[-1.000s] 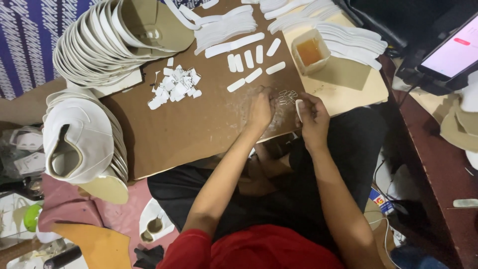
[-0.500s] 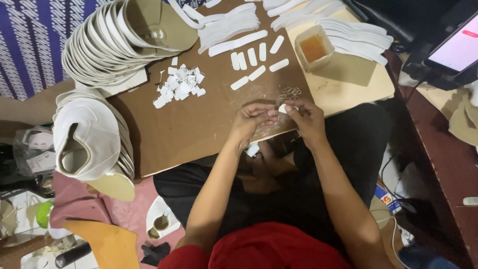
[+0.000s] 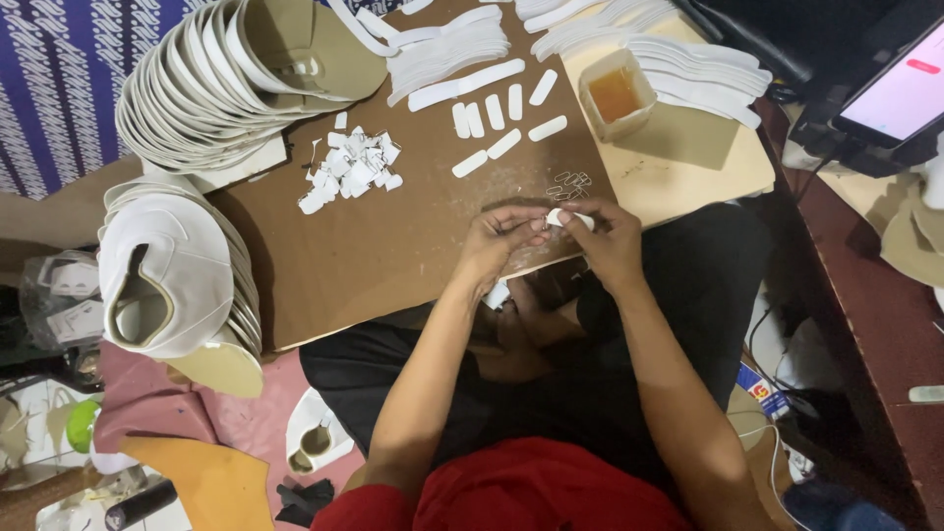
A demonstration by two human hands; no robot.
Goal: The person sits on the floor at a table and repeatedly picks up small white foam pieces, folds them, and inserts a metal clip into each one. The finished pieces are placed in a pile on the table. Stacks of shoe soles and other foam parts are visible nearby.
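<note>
We are holding both hands together just above the near edge of the brown cardboard sheet [image 3: 393, 246], where a second ago they were lower, pressed down flat on the board; they have lifted, and a small white strip [image 3: 568, 218] is now up between them. Our right hand [image 3: 612, 241] is pinching one end of that strip with thumb and forefinger, and our left hand [image 3: 497, 241] is curling in with its fingertips closed on the other end, so the piece looks picked up and being worked in the air. Just beyond the hands we are seeing a few small metal rings [image 3: 568, 184] lying on the board. Farther out, more loose white strips [image 3: 501, 118] and a heap of tiny white scraps [image 3: 349, 169] are lying apart, a plastic cup of amber liquid [image 3: 617, 95] is standing on the paler board [image 3: 708, 157], and stacked shoe uppers [image 3: 226, 79] are filling the far left
</note>
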